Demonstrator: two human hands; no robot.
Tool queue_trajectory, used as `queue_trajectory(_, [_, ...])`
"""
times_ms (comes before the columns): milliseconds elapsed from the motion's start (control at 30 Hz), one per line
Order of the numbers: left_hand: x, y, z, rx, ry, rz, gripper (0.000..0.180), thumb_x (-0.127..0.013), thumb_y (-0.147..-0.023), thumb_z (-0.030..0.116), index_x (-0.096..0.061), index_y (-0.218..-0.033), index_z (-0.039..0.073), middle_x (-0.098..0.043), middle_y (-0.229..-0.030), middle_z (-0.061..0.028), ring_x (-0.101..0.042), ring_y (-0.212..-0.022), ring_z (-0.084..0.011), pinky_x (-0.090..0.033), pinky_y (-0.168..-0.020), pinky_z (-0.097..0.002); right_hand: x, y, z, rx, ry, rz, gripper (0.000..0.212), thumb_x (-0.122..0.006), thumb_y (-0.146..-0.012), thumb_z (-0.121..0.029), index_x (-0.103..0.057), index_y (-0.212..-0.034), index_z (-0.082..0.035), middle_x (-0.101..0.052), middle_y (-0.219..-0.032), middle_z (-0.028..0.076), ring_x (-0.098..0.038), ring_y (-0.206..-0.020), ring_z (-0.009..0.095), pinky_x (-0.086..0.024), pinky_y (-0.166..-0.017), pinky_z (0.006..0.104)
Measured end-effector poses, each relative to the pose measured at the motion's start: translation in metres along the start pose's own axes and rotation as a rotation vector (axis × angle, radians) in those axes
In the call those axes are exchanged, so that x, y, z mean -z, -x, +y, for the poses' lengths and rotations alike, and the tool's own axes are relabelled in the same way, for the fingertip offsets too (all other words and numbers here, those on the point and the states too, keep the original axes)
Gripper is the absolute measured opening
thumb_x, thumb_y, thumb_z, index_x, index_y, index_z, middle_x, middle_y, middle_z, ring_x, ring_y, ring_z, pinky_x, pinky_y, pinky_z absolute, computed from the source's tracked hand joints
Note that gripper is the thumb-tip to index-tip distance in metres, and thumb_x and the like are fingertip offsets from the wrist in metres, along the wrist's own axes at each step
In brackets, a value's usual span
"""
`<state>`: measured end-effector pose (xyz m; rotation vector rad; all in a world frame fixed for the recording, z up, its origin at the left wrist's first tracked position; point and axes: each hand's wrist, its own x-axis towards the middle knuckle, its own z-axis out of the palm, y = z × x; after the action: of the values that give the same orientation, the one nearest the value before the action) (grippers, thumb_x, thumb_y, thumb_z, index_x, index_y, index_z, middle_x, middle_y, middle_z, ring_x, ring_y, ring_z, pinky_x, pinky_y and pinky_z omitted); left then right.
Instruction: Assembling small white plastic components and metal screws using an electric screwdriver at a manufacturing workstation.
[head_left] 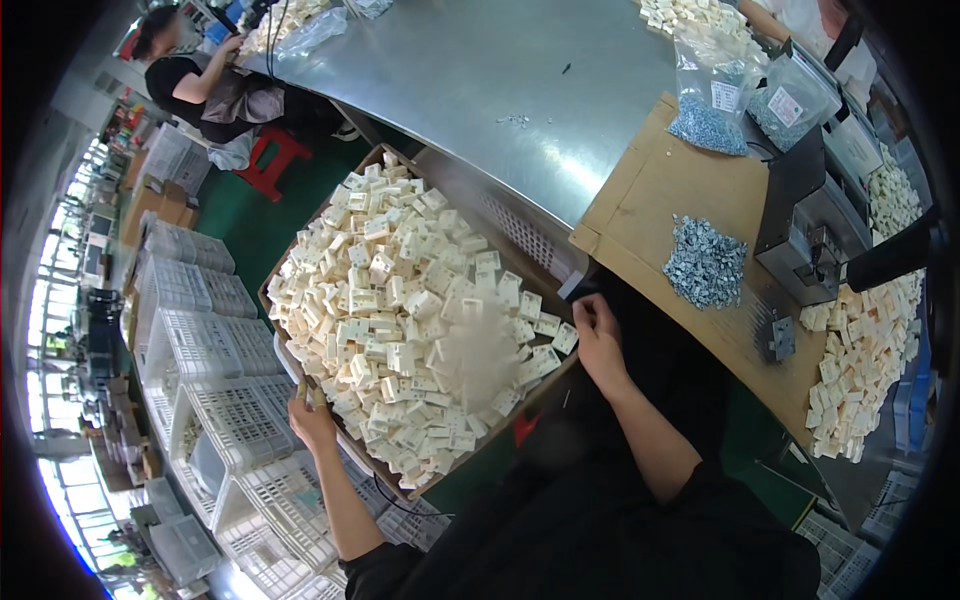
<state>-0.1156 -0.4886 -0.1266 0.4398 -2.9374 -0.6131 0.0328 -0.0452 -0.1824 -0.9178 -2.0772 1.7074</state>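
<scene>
Dark clothing (600, 520) fills the lower middle; left hand (312, 418) grips the central box (520, 410) of white parts (385, 310); right hand (598, 338) curls at its right corner, grip unclear; crates (240, 415) crowd lower left.

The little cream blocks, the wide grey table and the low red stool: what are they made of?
Small cream rectangular blocks: probably matte plastic, evenly coloured and all alike. Wide flat grey table: likely smooth metal, given its bright reflections. Low red stool: perhaps smooth plastic, judging by its solid colour.

steel table (450, 80) | red stool (272, 168) | white crates (240, 405) stacked left | clear bags (712, 112) upper right
</scene>
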Motion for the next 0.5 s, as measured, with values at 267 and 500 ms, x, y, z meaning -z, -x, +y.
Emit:
queue_trajectory(267, [0.001, -0.012, 0.005, -0.125, 0.077, 0.103, 0.039, -0.071, -0.09, 0.018, -0.068, -0.125, -0.001, -0.059, -0.136, -0.0243, -0.051, -0.131, -0.039, -0.04, -0.111, -0.0464, 0.013, -0.018, 0.002, -0.195, -0.024, -0.104, 0.023, -0.06, -0.104, -0.027, -0.058, -0.112, -0.005, -0.068, -0.093, 0.011, -0.063, -0.088, 0.017, -0.049, -0.079, 0.0337])
queue_trajectory(500, [0.002, -0.006, 0.23, -1.027, 0.221, -0.065, 0.031, -0.072, -0.089, 0.014, -0.07, -0.119, 0.006, -0.068, -0.122, -0.0154, -0.065, -0.114, -0.0339, -0.05, -0.1, -0.0445, 0.02, 0.003, -0.005, 0.089, 0.053, -0.069, 0.027, -0.063, -0.099, -0.022, -0.058, -0.117, -0.002, -0.065, -0.106, 0.018, -0.065, -0.1, 0.029, -0.05, -0.089, 0.0382])
